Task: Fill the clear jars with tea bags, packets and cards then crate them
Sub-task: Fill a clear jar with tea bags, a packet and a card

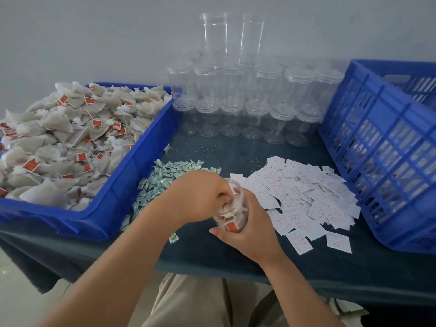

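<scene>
While the right hand wraps closed around the tilted jar near the table's front edge, the left hand pushes pinched fingers, contents hidden, into its mouth; light, smooth plastic, probably best gripped round the body.

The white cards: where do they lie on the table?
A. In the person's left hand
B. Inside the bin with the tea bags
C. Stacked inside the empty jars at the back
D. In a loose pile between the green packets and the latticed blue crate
D: the white cards are spread loose on the table, right of the green packets and left of the blue crate.
</scene>
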Motion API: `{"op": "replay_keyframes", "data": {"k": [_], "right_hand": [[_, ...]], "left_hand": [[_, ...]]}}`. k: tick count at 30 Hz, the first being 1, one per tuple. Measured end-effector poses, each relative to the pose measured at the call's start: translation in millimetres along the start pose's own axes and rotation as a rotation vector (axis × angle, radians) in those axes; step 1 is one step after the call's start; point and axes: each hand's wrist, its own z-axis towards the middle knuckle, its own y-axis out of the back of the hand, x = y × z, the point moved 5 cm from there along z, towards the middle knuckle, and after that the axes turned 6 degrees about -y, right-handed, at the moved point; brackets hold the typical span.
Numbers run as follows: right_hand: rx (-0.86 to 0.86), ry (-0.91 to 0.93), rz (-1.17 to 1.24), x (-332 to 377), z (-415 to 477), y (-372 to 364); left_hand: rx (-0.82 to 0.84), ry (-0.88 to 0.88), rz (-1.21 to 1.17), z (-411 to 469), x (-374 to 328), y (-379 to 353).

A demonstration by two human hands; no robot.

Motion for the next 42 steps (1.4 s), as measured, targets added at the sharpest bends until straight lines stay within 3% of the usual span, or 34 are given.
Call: {"op": "replay_keyframes", "data": {"k": [3,5,7,8,10,12,13,22,28,32,34,36,38,42], "right_hand": [[0.01,0.008,-0.021,1,-1,-1],[-0.019,-0.022,0.004,0,0,1],[-0.046,-0.049,0.034,-3,0,3],[-0.057,-0.062,0.046,-4,1,3],[-0.071,-0.077,0.061,-6,1,4],[-0.073,-0.083,0.057,-8,1,4],[-0.067,-0.09,0.05,-9,1,4],[-0.051,-0.126,0.04,-12,2,2],[-0.045,-0.117,0.032,-11,1,1],[-0.046,-0.098,0.021,-8,2,2],[-0.038,-0.096,0.051,-7,2,2],[-0.03,-0.099,0.108,-8,0,3],[-0.037,-0.073,0.121,-6,-1,4],[-0.044,-0.035,0.107,-1,-2,4]], "left_hand": [[-0.047,0.004,-0.21,-7,9,10],[-0.325,0.079,-0.458,-20,31,26],[-0.537,0.231,-0.487,-37,63,28],[-0.522,0.32,-0.421,-44,79,21],[-0.274,0.447,-0.254,-51,104,-12],[-0.036,0.472,-0.174,-54,111,-52],[-0.016,0.459,-0.177,-55,112,-67],[-0.443,0.443,-0.196,-52,120,-70],[-0.459,0.521,-0.265,-40,111,-42],[-0.648,0.382,-0.603,-49,82,-8],[-0.581,0.212,-0.702,-44,56,6],[-0.428,0.118,-0.649,-32,36,7],[-0.315,0.141,-0.563,-19,26,2],[-0.341,0.221,-0.527,-8,24,-8]]}}
